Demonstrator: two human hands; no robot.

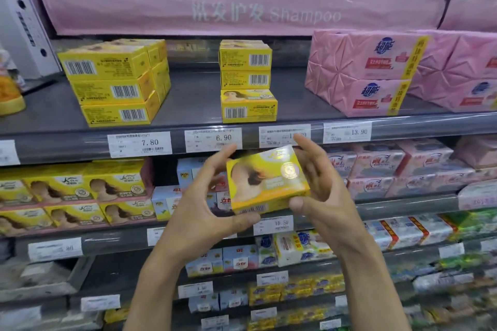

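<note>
Holding the yellow soap box (269, 180) between them, the left hand (204, 204) and right hand (322, 188) have their fingers clamped on its two ends, thumbs beneath. It looks picked up but not yet shelved (the short stack (247, 80) above the fingertips seems the likely spot), so placing remains.

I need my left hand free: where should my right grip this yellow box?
Probably across its long top and bottom edges, from the right end: the yellow box is flat, face toward you, and the right hand sits there, thumb at the lower edge.
</note>
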